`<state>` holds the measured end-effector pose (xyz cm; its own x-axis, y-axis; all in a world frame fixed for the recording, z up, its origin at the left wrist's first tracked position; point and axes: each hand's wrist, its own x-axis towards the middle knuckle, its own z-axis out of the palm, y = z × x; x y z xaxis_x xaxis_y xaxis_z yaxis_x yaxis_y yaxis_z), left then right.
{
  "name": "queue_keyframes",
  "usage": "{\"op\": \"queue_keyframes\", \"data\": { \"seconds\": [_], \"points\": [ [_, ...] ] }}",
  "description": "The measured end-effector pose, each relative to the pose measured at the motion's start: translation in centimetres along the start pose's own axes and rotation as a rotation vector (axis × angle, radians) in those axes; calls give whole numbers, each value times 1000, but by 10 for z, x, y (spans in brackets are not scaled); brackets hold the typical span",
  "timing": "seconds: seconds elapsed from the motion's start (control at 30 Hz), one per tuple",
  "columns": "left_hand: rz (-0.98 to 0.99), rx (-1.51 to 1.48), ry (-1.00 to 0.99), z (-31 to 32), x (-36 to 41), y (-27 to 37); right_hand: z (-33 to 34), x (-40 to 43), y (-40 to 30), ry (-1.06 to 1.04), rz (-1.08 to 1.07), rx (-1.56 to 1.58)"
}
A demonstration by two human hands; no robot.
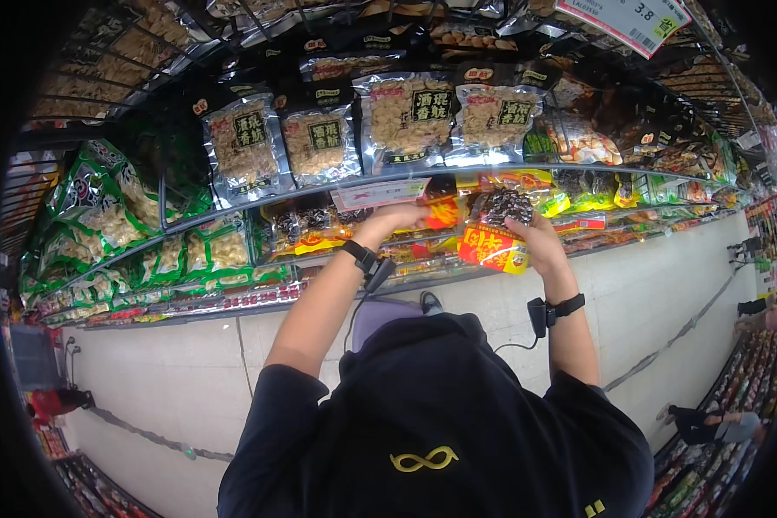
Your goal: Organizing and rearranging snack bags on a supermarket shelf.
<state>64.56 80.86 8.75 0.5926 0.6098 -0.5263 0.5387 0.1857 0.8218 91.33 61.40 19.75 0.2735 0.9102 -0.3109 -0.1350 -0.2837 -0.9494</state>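
My right hand (539,241) grips the side of a clear snack packet (492,249) with dark pieces inside and a red and yellow printed end. The packet hangs tilted in front of the shelf's lower tier. My left hand (398,217) reaches in below a shelf price label (381,194), its fingers closed at the edge of a blurred red and orange packet (443,212). Its fingertips are partly hidden. Similar packets of dark snacks (317,220) lie on the tier to the left of that hand. Both wrists wear black straps with small devices.
Silver and black peanut bags (405,120) stand on the tier above, behind a metal shelf rim (324,188). Green snack bags (103,207) fill the left side. A purple stool (379,317) stands below on the tiled floor (168,369). Other people are at the far right and left.
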Motion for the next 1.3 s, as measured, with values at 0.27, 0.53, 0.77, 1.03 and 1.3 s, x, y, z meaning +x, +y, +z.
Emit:
{"op": "queue_keyframes", "data": {
  "seconds": [0.27,0.53,0.77,1.03,1.3],
  "points": [
    [234,376,411,33,-29,49,-7,4,9,50,-75,-14],
    [307,112,389,46,35,25,-9,14,0,236,-222,-91],
    [426,535,500,69,24,20,0,15,15,217,-231,-8],
    [357,496,433,57,20,34,8,14,38,191,-146,218],
    [356,134,599,42,1,29,34,39,49,156,-178,367]
  ]
}}
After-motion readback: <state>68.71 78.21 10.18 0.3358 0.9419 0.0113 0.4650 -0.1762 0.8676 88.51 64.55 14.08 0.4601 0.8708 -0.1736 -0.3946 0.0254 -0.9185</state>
